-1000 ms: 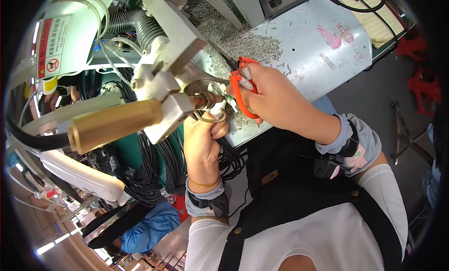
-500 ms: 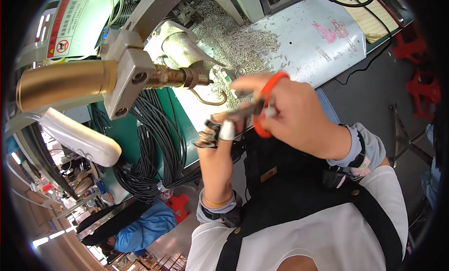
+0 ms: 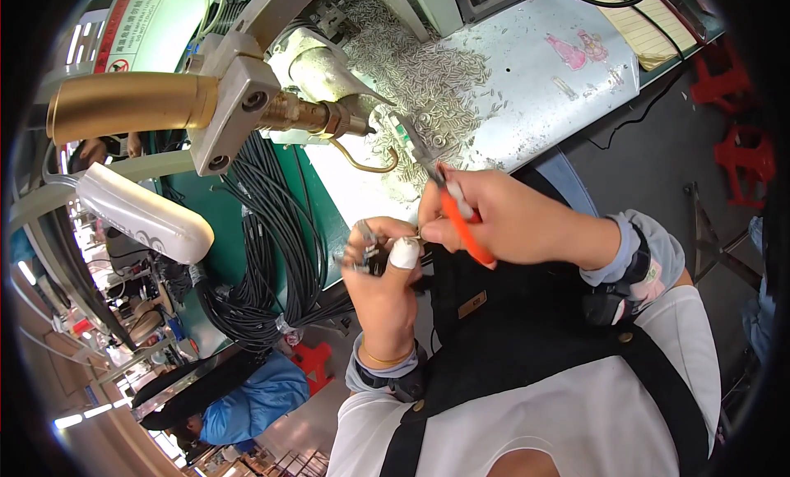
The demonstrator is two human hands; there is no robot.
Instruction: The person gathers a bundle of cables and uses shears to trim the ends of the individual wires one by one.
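My right hand [image 3: 527, 214] is closed round orange-handled pliers [image 3: 467, 229], whose dark metal jaws point up and away toward the machine. Its thumb and finger also meet my left fingertips at a thin pale piece, too small to name. My left hand [image 3: 385, 300] curls shut round small black and metallic cable ends [image 3: 372, 253], partly hidden by the fingers and blurred. A white wrap [image 3: 404, 253] covers the left thumb's tip. Just beyond both hands, the soldering iron [image 3: 329, 119] and a bent brass tube [image 3: 370, 169] hang over the worktop.
Many small metal pins [image 3: 448, 82] lie scattered on the white worktop [image 3: 535, 99]. Black cables [image 3: 263, 255] are bundled on the green mat at left, beside a white lamp [image 3: 144, 214]. Lined paper [image 3: 642, 33] lies far right. Red stools [image 3: 745, 164] stand on the floor.
The pliers have swung from pointing at my left hand to pointing up and away. My right hand has lowered slightly, its fingertips now against those of my left hand.
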